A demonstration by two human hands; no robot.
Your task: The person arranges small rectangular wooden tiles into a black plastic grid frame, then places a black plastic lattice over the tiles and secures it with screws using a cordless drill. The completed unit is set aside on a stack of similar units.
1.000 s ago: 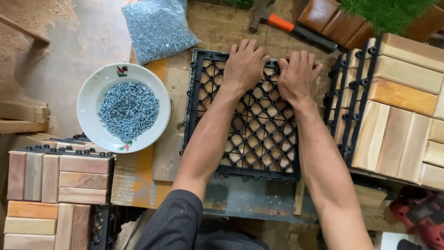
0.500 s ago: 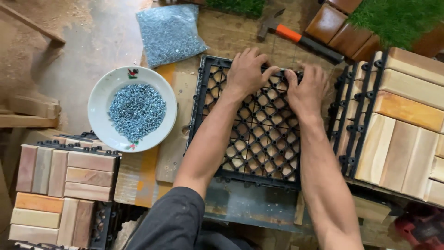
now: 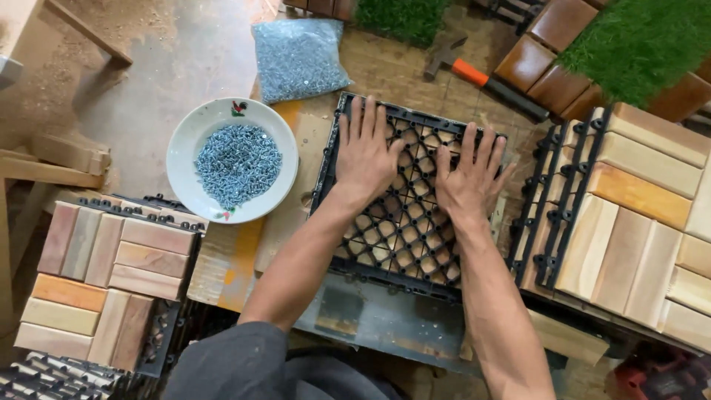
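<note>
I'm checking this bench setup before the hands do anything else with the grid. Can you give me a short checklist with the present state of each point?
1. Both hands on the black plastic lattice grid: ok. The left hand and right hand lie flat on it, fingers spread.
2. Grid lying flat on the wooden bench: ok, as far as the view shows.
3. Wooden slats seated under the grid: cannot tell; only pale patches show through the holes.
4. Small grey screws in the white round bowl: ok, a heap beside the left forearm.
5. Orange-handled hammer off the grid: ok, it lies beyond it.
</note>
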